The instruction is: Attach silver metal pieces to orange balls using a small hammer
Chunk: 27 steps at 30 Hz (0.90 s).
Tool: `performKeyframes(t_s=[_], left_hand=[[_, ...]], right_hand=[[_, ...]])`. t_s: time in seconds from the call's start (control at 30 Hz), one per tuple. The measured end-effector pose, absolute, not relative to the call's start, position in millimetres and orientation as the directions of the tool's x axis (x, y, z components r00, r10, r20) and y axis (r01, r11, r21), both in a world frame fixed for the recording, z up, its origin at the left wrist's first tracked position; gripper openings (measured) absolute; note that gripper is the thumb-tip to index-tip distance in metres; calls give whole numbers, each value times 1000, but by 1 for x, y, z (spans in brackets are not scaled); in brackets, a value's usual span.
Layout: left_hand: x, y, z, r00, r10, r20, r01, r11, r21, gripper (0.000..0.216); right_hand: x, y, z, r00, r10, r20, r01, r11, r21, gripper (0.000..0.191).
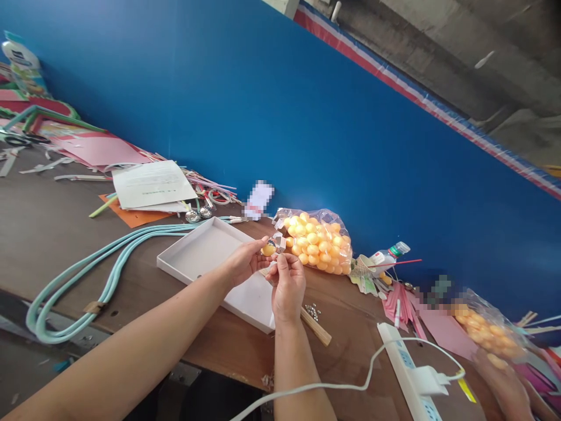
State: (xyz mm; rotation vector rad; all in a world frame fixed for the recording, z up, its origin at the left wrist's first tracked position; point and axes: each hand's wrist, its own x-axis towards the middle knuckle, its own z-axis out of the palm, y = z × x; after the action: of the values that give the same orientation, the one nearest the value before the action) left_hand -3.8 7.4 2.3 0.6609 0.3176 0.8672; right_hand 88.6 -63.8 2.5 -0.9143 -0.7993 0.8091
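Note:
Over the white box lid (pixel 179 255), my left hand (pixel 243 262) grips a small shiny round ball (pixel 269 248), silvery with a yellow-orange patch, between thumb and fingers. Close beside it, my right hand (pixel 288 283) is closed in a pinch near the ball's lower right side. Whatever lies between those fingertips is too small to make out. Just behind both hands rests a clear plastic bag (pixel 319 242) full of orange balls. A wooden stick (pixel 316 327) and a little pile of tiny silver pieces (pixel 312 311) lie right of my right wrist.
Pale blue cords (pixel 118 263) loop across the left side, near two silver balls (pixel 199 214) and papers (pixel 153 184). At right are a power strip (pixel 405 365) with a white cable (pixel 324 386), a bottle (pixel 388 255), pink paper (pixel 442 330) and another person's hand (pixel 502 383). A blue wall (pixel 263 105) stands behind.

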Motion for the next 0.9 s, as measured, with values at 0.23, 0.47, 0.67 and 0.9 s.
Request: performKeyframes(t_s=[0.23, 0.47, 0.67, 0.9], left_hand=[[-5, 6, 0, 642, 765, 50, -582, 444, 681, 18], [-6, 5, 1, 659, 752, 35, -549, 448, 706, 24], [-6, 5, 1, 650, 760, 23, -523, 425, 739, 28], [-6, 5, 1, 640, 769, 10, -525, 427, 736, 30]], right_hand=[[90, -61, 0, 469, 871, 148, -275, 303, -912, 25], [94, -60, 1, 421, 903, 85, -380, 260, -888, 23], [98, -59, 2, 361, 931, 49, -427, 212, -879, 24], [99, -61, 4, 351, 936, 31, -464, 203, -862, 23]])
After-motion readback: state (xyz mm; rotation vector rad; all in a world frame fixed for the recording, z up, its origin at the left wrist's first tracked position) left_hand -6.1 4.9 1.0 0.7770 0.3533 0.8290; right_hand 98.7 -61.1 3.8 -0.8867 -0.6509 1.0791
